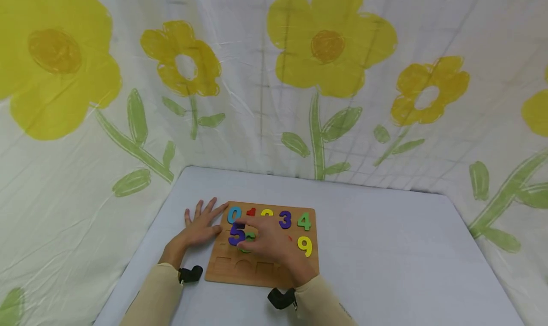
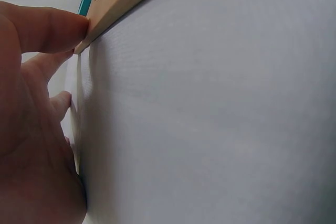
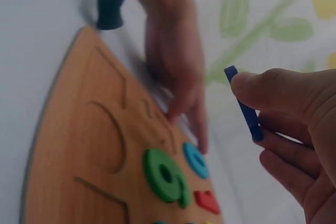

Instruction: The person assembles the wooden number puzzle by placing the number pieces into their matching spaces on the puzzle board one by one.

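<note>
A wooden number puzzle board point(image 1: 229, 274) lies on the table, with coloured numbers in its upper rows and bare recesses along the bottom. My right hand point(image 1: 271, 240) pinches a purple number 5 point(image 1: 235, 234) above the left part of the board. In the right wrist view the 5 point(image 3: 243, 106) shows edge-on between thumb and fingers, lifted clear of the wood. My left hand point(image 1: 199, 228) rests on the table with fingers spread, its thumb and index fingertip touching the board's left edge. The right hand hides some numbers in the middle.
On the board sit a blue 0 point(image 1: 234, 214), a purple 3 point(image 1: 285, 219), a green 4 point(image 1: 304, 221), a yellow 9 point(image 1: 305, 246) and a green 6 point(image 3: 164, 174). White table surface point(image 1: 385, 254) extends right; a flowered curtain point(image 1: 244, 126) hangs behind.
</note>
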A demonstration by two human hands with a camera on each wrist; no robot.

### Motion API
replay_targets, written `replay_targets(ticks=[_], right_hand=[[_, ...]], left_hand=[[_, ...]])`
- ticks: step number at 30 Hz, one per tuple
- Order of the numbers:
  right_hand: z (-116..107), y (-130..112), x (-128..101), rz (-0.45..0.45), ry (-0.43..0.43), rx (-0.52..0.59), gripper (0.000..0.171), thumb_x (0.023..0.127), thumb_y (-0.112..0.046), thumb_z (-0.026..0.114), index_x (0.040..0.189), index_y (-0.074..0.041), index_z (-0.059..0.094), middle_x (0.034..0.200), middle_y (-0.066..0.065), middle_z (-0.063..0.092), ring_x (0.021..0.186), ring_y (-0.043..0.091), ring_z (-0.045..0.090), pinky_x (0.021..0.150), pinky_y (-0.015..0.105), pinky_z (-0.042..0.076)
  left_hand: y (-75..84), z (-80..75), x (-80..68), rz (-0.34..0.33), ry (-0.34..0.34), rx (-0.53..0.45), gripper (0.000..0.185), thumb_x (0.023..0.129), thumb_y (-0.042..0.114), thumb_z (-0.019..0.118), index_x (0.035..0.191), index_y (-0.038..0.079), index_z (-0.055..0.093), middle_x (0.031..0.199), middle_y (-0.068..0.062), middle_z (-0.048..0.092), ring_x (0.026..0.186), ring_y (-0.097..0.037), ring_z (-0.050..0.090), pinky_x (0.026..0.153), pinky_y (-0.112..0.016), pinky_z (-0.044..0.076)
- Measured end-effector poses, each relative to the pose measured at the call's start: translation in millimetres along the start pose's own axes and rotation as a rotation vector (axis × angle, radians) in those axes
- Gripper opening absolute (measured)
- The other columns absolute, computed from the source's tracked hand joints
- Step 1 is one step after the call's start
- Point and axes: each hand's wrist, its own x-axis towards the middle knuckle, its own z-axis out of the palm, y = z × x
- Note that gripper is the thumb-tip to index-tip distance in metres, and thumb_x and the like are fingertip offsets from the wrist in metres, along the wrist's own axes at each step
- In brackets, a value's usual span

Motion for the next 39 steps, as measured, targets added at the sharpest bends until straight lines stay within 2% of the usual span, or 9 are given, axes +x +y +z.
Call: replay_targets(ticks=[4,9,15,23,29,33,39], right_hand=[[16.7,4.2,8.7,0.024,-0.034,-0.077,0.057,0.097,-0.032,0.085,0.151,-0.019,0.068,0.141,-0.005,0.076,0.125,0.017,0.071,0.103,0.028,0.059],[29.7,11.1,17.3,0.054,-0.062,-0.106,0.058,0.098,-0.033,0.084,0.152,-0.02,0.067,0.138,-0.005,0.077,0.116,0.01,0.07,0.097,0.022,0.058],[38.4,14.9,25.9,0.096,-0.095,-0.145,0.059,0.098,-0.033,0.084,0.152,-0.02,0.067,0.141,-0.005,0.075,0.123,0.01,0.069,0.105,0.027,0.058],[49.4,15.5,32.7,0.098,-0.134,-0.218,0.057,0.097,-0.034,0.085,0.151,-0.024,0.068,0.141,-0.006,0.075,0.124,0.011,0.069,0.108,0.029,0.058],[53.2,13.4,32.8,0.121,-0.15,-0.207,0.057,0.097,-0.032,0.085,0.15,-0.023,0.068,0.141,-0.005,0.075,0.128,0.011,0.07,0.11,0.029,0.057],[55.1,13.8,33.1,0.114,-0.152,-0.205,0.057,0.097,-0.033,0.086,0.15,-0.023,0.068,0.14,-0.006,0.076,0.129,0.011,0.07,0.11,0.029,0.057],[56.8,15.8,31.9,0.098,-0.141,-0.215,0.059,0.096,-0.035,0.086,0.151,-0.023,0.068,0.141,-0.006,0.076,0.129,0.01,0.07,0.109,0.028,0.057]], left_hand=[[-0.7,0.7,0.2,0.004,0.005,0.0,0.075,0.1,0.022,0.062,0.171,0.019,0.039,0.182,-0.027,0.01,0.164,-0.06,-0.013,0.118,-0.083,-0.022],[-2.0,1.7,1.6,0.001,0.003,0.014,0.074,0.101,0.023,0.061,0.171,0.019,0.039,0.182,-0.027,0.01,0.164,-0.06,-0.013,0.118,-0.084,-0.022],[-8.1,4.3,3.9,0.019,0.012,-0.017,0.074,0.099,0.024,0.061,0.17,0.017,0.041,0.181,-0.03,0.01,0.163,-0.062,-0.013,0.117,-0.084,-0.023],[-18.0,9.6,8.1,0.042,0.024,-0.024,0.074,0.099,0.027,0.06,0.171,0.021,0.04,0.182,-0.027,0.01,0.164,-0.059,-0.015,0.117,-0.081,-0.025],[-13.4,6.4,5.1,0.049,0.026,-0.039,0.075,0.098,0.029,0.061,0.17,0.023,0.041,0.182,-0.027,0.01,0.164,-0.06,-0.015,0.117,-0.082,-0.025],[-7.6,2.3,2.7,0.033,0.017,-0.035,0.075,0.098,0.025,0.061,0.17,0.021,0.042,0.181,-0.028,0.01,0.163,-0.061,-0.014,0.117,-0.082,-0.025],[-7.0,2.9,4.2,0.007,0.0,-0.002,0.075,0.1,0.022,0.062,0.171,0.019,0.04,0.182,-0.027,0.01,0.164,-0.059,-0.013,0.117,-0.083,-0.022]])
